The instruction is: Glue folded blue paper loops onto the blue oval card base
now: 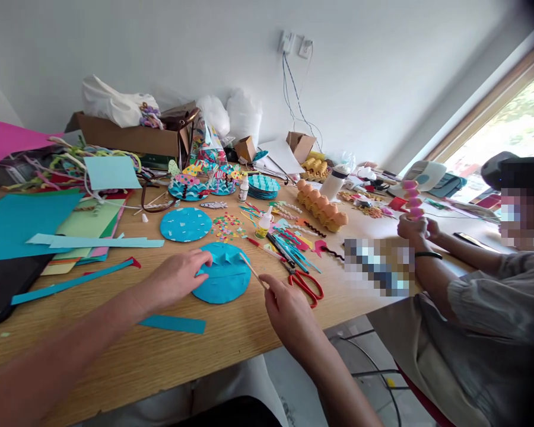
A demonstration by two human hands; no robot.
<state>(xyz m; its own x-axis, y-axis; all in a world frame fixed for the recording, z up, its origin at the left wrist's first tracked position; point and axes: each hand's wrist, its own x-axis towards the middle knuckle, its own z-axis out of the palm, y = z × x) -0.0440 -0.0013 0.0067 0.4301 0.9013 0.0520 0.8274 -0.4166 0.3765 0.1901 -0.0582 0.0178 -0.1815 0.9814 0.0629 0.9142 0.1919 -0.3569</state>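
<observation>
A round blue paper disc (225, 287) lies on the table in front of me, with a wavy blue paper strip (226, 255) standing across its upper part. My left hand (189, 271) is at the disc's left edge, its fingers curled in a pinch about the strip's left end. In my right hand (289, 305) is a thin wooden stick (253, 268), slanting up to the left with its tip at the strip's right end. Red-handled scissors (309, 287) lie just beyond the right hand. A loose blue strip (173, 324) rests below my left wrist.
Another blue disc (186, 224), paper confetti (228, 226) and a glue bottle (263, 223) lie behind. Coloured paper sheets (26, 222) cover the left side. An egg carton (323, 206) stands to the right. A person at right holds a pink stacked piece (412, 200).
</observation>
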